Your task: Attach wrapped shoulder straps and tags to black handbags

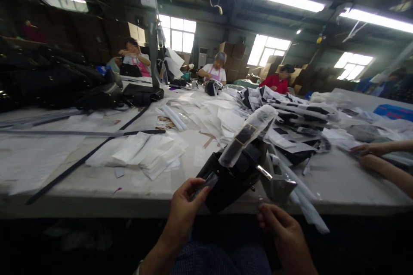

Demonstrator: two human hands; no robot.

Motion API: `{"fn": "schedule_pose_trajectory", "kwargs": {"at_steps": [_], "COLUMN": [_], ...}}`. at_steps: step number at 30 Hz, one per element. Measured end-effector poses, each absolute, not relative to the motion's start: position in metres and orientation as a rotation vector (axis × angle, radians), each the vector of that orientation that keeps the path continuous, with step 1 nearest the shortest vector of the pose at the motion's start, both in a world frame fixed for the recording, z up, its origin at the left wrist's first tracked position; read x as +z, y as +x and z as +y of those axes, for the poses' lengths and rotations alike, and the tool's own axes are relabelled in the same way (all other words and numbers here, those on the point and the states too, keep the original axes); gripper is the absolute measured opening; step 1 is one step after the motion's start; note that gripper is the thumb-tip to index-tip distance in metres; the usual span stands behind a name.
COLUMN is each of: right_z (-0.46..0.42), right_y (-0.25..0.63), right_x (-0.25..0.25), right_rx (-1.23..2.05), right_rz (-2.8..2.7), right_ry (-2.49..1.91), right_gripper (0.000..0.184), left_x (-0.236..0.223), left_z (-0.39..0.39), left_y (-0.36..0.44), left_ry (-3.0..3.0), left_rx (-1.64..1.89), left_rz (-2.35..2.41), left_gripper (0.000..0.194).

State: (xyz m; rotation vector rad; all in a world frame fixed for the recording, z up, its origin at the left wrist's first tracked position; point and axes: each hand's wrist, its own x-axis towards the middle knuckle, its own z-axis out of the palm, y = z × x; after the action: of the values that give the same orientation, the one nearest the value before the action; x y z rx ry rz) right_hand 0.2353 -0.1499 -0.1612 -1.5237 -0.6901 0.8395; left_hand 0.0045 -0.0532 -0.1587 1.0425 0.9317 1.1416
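Note:
My left hand (185, 210) is closed on a black handbag (230, 178) at the table's near edge, thumb and fingers pinching a small clear-wrapped piece by the bag's left rim. A strap wrapped in clear plastic (248, 133) sticks up out of the bag, tilted to the right. My right hand (282, 230) hovers just below and right of the bag with its fingers curled; nothing shows inside them. A metal fitting (264, 172) juts from the bag's right side.
The long grey table (97, 180) holds stacks of white paper sheets (145, 150), black straps (80, 161) and piles of wrapped straps (290, 111). Black bags (64, 81) are heaped at far left. Another person's arms (383, 159) rest at right. Three workers sit at the far end.

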Motion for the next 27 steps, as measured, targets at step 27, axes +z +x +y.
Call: {"fn": "schedule_pose_trajectory", "kwargs": {"at_steps": [27], "right_z": [-0.096], "right_y": [0.131], "right_x": [-0.137], "right_rx": [1.180], "right_rz": [-0.985], "right_ry": [-1.320], "right_gripper": [0.025], "left_x": [-0.149], "left_z": [-0.052], "left_y": [-0.010], "left_ry": [0.845], "left_rx": [0.935], "left_rz": [1.057], "left_gripper": [0.061]}}
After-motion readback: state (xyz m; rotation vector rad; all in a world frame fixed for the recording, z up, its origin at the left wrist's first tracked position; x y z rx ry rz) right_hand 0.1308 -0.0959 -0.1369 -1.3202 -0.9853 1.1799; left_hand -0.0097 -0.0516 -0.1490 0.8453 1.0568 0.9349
